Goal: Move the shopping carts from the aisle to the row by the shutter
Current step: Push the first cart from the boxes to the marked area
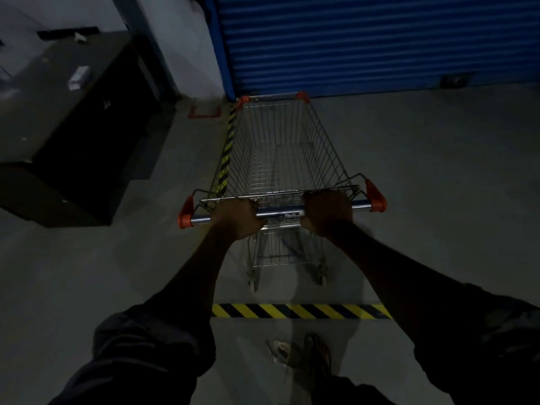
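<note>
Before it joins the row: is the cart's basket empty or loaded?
Empty. The shopping cart holds nothing: only its wire mesh and the grey floor beneath show.

The left arm (201,273) and right arm (388,258) stretch forward, nearly straight. The left hand (237,218) and right hand (327,212) curl knuckles-up round the handle (280,214), set apart near its middle.

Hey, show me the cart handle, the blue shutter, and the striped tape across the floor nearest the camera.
cart handle (280,213): head view, the blue middle stretch of the bar.
blue shutter (380,45): head view, a ribbed slat near its middle.
striped tape (301,311): head view, the middle of the strip.
</note>
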`<action>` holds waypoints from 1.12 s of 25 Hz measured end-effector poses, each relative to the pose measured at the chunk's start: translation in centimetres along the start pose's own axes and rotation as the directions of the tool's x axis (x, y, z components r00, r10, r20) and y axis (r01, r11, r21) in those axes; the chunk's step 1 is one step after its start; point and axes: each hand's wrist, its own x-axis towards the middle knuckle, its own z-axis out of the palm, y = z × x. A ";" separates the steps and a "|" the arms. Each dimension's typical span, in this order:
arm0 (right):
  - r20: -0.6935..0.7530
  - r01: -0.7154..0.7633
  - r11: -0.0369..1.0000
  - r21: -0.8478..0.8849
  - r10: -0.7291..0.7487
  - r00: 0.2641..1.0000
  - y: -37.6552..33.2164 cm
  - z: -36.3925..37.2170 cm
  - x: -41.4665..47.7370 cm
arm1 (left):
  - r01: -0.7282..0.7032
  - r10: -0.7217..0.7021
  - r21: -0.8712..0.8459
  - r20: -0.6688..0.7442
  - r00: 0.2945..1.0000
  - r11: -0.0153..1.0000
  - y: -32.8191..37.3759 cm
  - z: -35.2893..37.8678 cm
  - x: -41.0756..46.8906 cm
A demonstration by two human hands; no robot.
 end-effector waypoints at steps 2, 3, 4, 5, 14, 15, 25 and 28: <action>-0.001 -0.004 1.000 -0.004 0.004 1.000 0.5 0.0 2.7 | 0.018 -0.018 -0.019 0.003 1.000 1.000 -0.7 -0.1 2.6; 0.004 -0.009 1.000 0.001 0.009 1.000 0.7 0.0 3.9 | 0.018 -0.018 -0.016 0.004 1.000 1.000 -1.0 -0.1 3.8; 0.004 -0.010 1.000 0.001 0.010 1.000 1.0 0.0 5.1 | 0.018 -0.018 -0.012 0.007 1.000 1.000 -1.3 0.0 5.0; 0.008 -0.005 1.000 0.001 0.005 1.000 1.3 -0.1 6.3 | 0.021 -0.021 -0.007 0.011 1.000 1.000 -1.6 0.1 6.2; -0.022 -0.060 0.988 -0.143 0.057 0.998 2.5 1.3 13.4 | 0.035 -0.035 0.005 -0.066 0.997 0.999 -3.0 0.9 12.4; -0.022 -0.096 0.984 -0.148 0.093 0.995 2.5 1.4 13.7 | 0.030 -0.031 -0.014 -0.085 0.996 0.999 -3.1 1.1 12.9; -0.047 -0.297 0.946 0.131 0.305 0.951 0.5 3.2 9.3 | -0.131 0.087 -0.210 -0.206 0.975 0.969 -3.3 1.2 11.8; -0.001 -0.295 0.945 0.145 0.298 0.955 0.0 3.3 6.3 | -0.141 0.062 -0.221 -0.333 0.941 0.965 -3.7 2.6 8.4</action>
